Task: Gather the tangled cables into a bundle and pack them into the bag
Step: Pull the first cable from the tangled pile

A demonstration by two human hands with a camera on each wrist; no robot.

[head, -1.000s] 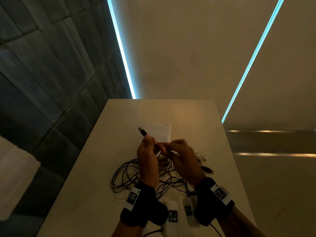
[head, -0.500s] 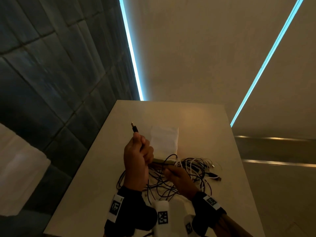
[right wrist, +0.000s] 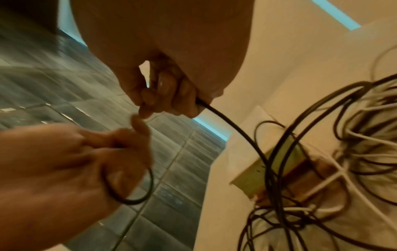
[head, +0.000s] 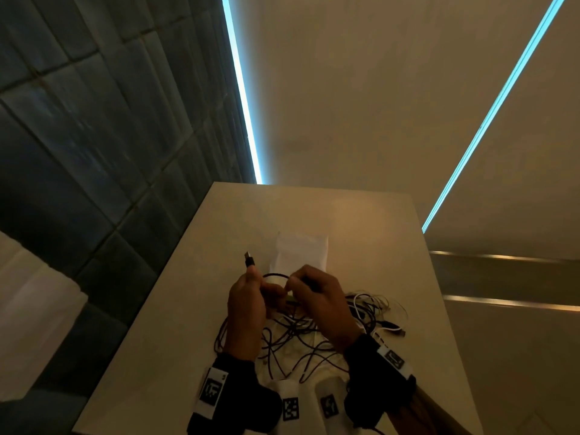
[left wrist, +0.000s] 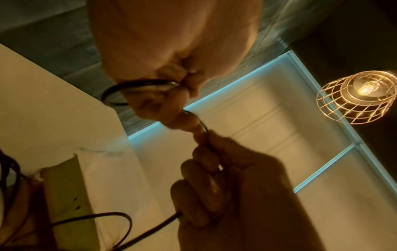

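Between the two sets of fingertips, which nearly touch above the table, runs a thin black round cable [head: 272, 275]: the left hand [head: 246, 304] pinches it with curled fingers, and the right hand [head: 318, 301] closes its curled fingers round the same cable just beside it. From the head view, the cable's black plug with a metal tip [head: 249, 259] sticks up past the left fingers, something neither wrist view shows. Seen from the left wrist, a small loop [left wrist: 137, 92] of the cable hangs beside the left fingers [left wrist: 171, 101], and the strand passes into the right fist [left wrist: 217, 183] and leaves it below. Only the right wrist view shows the cable [right wrist: 232, 125] dropping from the right fingers [right wrist: 169, 95] into the tangled heap of black and white cables [right wrist: 343, 152] beneath them. Just beyond the fingers a flat white pouch-like bag [head: 301, 254] lies on the pale beige table top [head: 376, 233], its near end under the heap; the wrist views show an olive strip [left wrist: 64, 195] at that end, hidden from the head camera by the hands. Overhead, only the left wrist view catches a lit wire-cage lamp [left wrist: 357, 96].
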